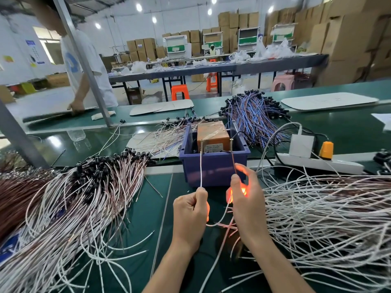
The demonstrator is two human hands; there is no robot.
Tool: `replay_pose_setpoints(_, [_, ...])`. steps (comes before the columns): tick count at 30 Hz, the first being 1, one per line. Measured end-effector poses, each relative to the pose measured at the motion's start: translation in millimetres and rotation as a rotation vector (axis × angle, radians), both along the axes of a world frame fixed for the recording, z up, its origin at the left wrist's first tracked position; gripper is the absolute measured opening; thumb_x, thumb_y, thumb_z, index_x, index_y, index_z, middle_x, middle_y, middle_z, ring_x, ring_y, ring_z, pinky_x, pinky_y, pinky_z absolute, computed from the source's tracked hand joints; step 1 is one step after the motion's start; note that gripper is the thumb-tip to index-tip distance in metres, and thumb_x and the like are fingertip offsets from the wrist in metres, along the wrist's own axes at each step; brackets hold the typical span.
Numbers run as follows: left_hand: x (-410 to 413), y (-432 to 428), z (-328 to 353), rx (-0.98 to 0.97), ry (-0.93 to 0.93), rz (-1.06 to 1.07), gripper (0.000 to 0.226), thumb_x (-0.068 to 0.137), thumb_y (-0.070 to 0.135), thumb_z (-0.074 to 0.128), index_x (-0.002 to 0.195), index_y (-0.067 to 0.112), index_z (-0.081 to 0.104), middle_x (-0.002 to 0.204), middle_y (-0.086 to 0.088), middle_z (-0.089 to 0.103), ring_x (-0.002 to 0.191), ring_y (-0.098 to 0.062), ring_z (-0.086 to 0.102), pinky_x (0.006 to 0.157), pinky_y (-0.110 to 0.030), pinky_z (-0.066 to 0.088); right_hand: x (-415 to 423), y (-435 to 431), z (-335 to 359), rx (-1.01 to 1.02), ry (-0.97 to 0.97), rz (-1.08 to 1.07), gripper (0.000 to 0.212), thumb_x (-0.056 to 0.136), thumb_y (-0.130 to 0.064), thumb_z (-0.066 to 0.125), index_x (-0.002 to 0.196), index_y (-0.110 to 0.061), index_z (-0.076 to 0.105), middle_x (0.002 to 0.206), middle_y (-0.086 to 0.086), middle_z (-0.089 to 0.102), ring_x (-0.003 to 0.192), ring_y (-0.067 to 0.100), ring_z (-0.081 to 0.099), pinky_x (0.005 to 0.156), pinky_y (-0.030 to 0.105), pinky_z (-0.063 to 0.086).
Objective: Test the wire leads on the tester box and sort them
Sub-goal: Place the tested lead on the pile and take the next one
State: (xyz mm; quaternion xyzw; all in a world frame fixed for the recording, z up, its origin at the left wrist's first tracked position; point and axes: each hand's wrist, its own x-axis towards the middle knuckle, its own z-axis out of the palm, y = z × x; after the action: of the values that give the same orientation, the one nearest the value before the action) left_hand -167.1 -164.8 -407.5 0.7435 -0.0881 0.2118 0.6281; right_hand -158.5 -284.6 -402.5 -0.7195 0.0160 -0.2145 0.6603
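Note:
An orange tester box [212, 135] wrapped in tape sits inside a blue plastic bin [213, 168], with two upright metal posts at its front. My left hand [190, 210] pinches a white lead [201, 172] whose tip touches the left post. My right hand [246, 197] pinches a brown lead [233, 162] that runs up to the right post. An orange lamp glows between my right fingers and lights both hands. Both leads loop together below my hands.
A sorted pile of white and brown leads with black caps [84, 187] lies left. A loose heap of white leads [328, 218] lies right. Blue and brown leads [254, 115] lie behind the bin. A white power strip [317, 162] sits right. A person [84, 66] stands beyond the belt.

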Motion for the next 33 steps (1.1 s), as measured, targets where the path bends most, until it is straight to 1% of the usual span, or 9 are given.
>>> replay_pose_setpoints(4, [0,0,0,-0.007,-0.008,0.002,0.066,0.088,0.043,0.043,0.047,-0.009,0.038,0.044,-0.021,0.037,0.043,-0.018,0.035,0.048,-0.03,0.031,-1,1,1,0.019,0.001,0.007,0.022,0.105,-0.036,0.045,0.124,-0.045,0.049,0.063,-0.014,0.063,0.053,0.001,0.054,0.057,0.014,0.045])
replay_pose_setpoints(7, [2,0,-1,-0.054,-0.001,0.04,0.063,0.089,0.041,0.043,0.047,-0.005,0.038,0.043,-0.019,0.039,0.043,-0.015,0.035,0.047,-0.031,0.032,-2,1,3,0.068,-0.01,0.016,0.021,0.105,-0.031,0.046,0.12,-0.044,0.053,0.06,-0.009,0.062,0.051,0.001,0.052,0.054,0.014,0.043])
replay_pose_setpoints(11, [14,8,-2,-0.21,0.045,0.211,0.061,0.103,0.028,0.042,0.044,0.015,0.041,0.045,-0.005,0.045,0.044,-0.014,0.041,0.046,-0.023,0.037,-8,0,7,0.104,0.011,0.049,0.021,0.105,-0.031,0.047,0.117,-0.045,0.056,0.062,-0.008,0.064,0.057,0.003,0.057,0.059,0.017,0.048])
replay_pose_setpoints(15, [29,24,-1,-0.418,0.097,0.398,0.053,0.105,0.026,0.039,0.053,0.019,0.048,0.053,0.0,0.05,0.053,-0.017,0.044,0.055,-0.03,0.039,-19,-3,12,0.113,0.009,0.077,0.023,0.107,-0.035,0.042,0.115,-0.041,0.062,0.086,-0.007,0.077,0.049,-0.004,0.051,0.066,0.023,0.043])
replay_pose_setpoints(19, [35,34,-2,-0.464,0.104,0.469,0.038,0.103,0.019,0.038,0.068,0.014,0.049,0.061,-0.002,0.049,0.046,-0.009,0.045,0.058,-0.032,0.042,-25,-10,21,0.228,-0.012,0.037,0.027,0.107,-0.032,0.041,0.121,-0.04,0.062,0.106,-0.011,0.076,0.042,0.004,0.031,0.045,0.012,0.035])
replay_pose_setpoints(22, [37,37,-4,-0.458,0.125,0.462,0.034,0.102,0.021,0.039,0.07,0.017,0.05,0.063,0.0,0.049,0.047,-0.006,0.044,0.054,-0.03,0.04,-27,-21,35,0.336,-0.051,0.041,0.031,0.106,-0.023,0.042,0.106,-0.033,0.071,0.078,-0.001,0.073,0.042,0.007,0.027,0.038,0.015,0.027])
replay_pose_setpoints(24, [39,39,-5,-0.444,0.141,0.444,0.032,0.101,0.023,0.041,0.072,0.018,0.052,0.061,0.003,0.05,0.045,-0.003,0.044,0.052,-0.029,0.039,-27,-36,47,0.422,-0.088,0.062,0.035,0.105,-0.02,0.043,0.093,-0.031,0.075,0.057,-0.002,0.056,0.042,0.007,0.03,0.037,0.017,0.025])
replay_pose_setpoints(27, [41,43,-6,-0.41,0.145,0.413,0.031,0.103,0.03,0.042,0.077,0.02,0.055,0.05,0.013,0.052,0.042,0.001,0.046,0.053,-0.031,0.042,-25,-77,68,0.558,-0.126,0.097,0.035,0.104,-0.024,0.044,0.089,-0.028,0.075,0.051,-0.007,0.038,0.04,0.008,0.024,0.038,0.024,0.015])
replay_pose_setpoints(33, [39,40,-8,-0.379,0.143,0.376,0.032,0.104,0.037,0.041,0.079,0.023,0.055,0.068,0.003,0.052,0.053,-0.005,0.052,0.054,-0.028,0.047,-23,-194,116,0.642,-0.189,0.007,0.027,0.101,-0.024,0.044,0.093,-0.024,0.07,0.052,-0.009,0.029,0.043,0.008,0.017,0.038,0.021,0.017])
